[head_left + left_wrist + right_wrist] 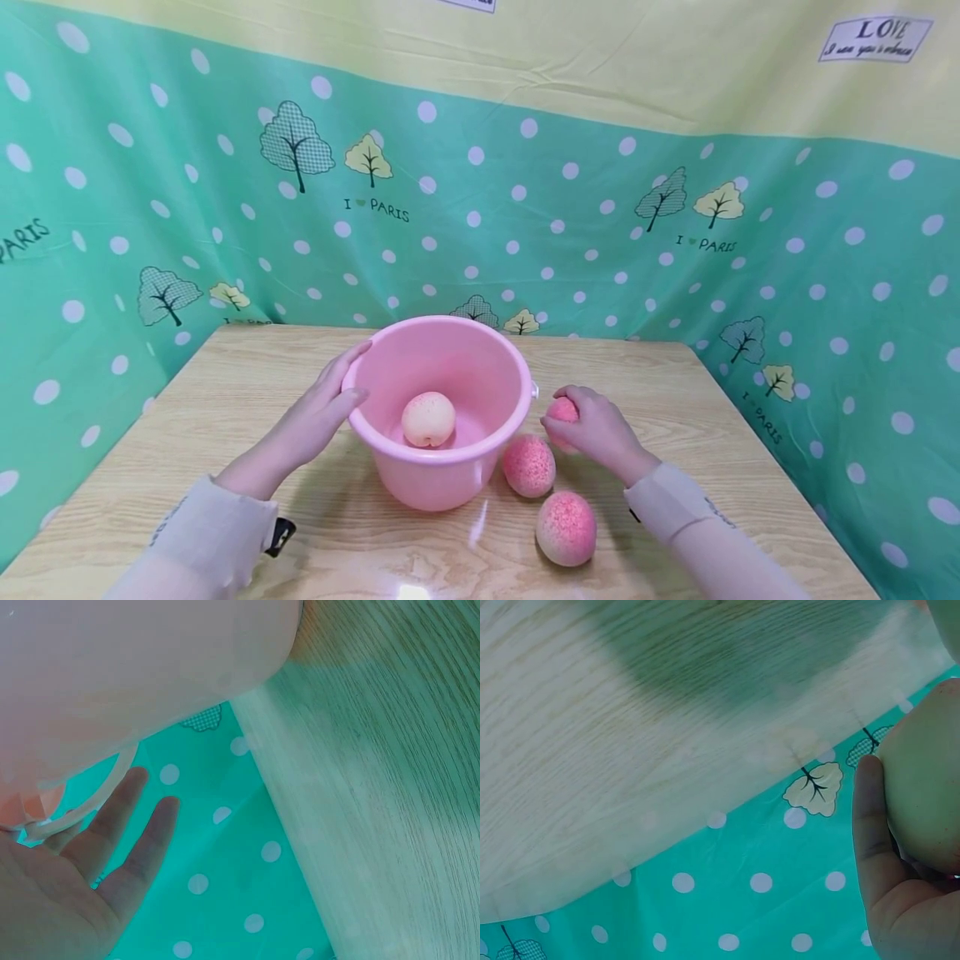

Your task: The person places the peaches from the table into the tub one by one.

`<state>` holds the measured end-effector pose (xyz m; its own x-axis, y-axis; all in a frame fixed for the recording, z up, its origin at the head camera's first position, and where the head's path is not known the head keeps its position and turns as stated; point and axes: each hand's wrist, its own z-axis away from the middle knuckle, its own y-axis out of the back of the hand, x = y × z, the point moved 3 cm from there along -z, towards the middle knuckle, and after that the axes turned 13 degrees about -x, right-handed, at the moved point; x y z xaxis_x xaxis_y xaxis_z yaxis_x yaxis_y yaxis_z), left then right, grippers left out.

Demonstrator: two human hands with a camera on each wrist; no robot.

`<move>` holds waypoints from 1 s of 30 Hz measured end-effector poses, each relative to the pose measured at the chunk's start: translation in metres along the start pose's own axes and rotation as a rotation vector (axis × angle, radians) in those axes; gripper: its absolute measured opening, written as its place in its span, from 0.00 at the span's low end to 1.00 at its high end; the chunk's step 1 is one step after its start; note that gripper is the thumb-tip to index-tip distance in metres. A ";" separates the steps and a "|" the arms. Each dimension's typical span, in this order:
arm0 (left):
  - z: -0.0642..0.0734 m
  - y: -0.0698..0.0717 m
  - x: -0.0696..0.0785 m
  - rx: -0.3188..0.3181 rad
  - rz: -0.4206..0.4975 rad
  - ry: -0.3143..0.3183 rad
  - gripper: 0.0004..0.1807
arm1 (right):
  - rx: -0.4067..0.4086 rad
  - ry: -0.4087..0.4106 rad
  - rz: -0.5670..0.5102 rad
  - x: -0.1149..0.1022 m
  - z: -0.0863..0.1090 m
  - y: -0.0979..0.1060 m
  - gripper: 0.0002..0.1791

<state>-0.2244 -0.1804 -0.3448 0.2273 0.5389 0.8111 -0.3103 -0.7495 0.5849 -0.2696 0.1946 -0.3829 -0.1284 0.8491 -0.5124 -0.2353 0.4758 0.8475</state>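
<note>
My left hand (pixel 325 414) holds the left side of the rim of a pink bucket (pixel 438 492), thumb at the rim and fingers along the outside. In the left wrist view, the fingers (pixel 142 847) spread near the bucket's pale handle (pixel 101 796). One pale, pink-speckled peach (pixel 429 419) lies inside the bucket. Right of the bucket, my right hand (pixel 600 429) grips another pink peach (pixel 561 414), partly hidden by the fingers; the right wrist view shows this peach (pixel 922 780) against the fingers. Two more peaches, one (pixel 529 466) beside the bucket and one (pixel 566 528) nearer me, sit on the table.
The light wood table (pixel 615 367) is bordered by a green curtain (pixel 555 192) with white dots and printed trees at the back and both sides. A small handle knob (pixel 535 390) sticks out from the bucket's right side.
</note>
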 end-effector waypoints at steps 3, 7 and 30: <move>0.000 0.000 0.000 -0.001 0.000 0.001 0.35 | 0.003 0.001 0.005 -0.001 0.001 0.001 0.28; 0.001 0.001 0.000 -0.002 -0.003 0.004 0.35 | 0.006 0.005 0.016 -0.004 0.002 0.002 0.29; 0.000 0.000 -0.001 0.007 -0.013 -0.015 0.35 | 0.016 0.066 0.072 -0.018 0.011 0.022 0.26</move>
<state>-0.2247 -0.1806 -0.3452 0.2448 0.5432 0.8032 -0.3005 -0.7451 0.5955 -0.2620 0.1928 -0.3533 -0.2082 0.8646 -0.4574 -0.2076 0.4179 0.8845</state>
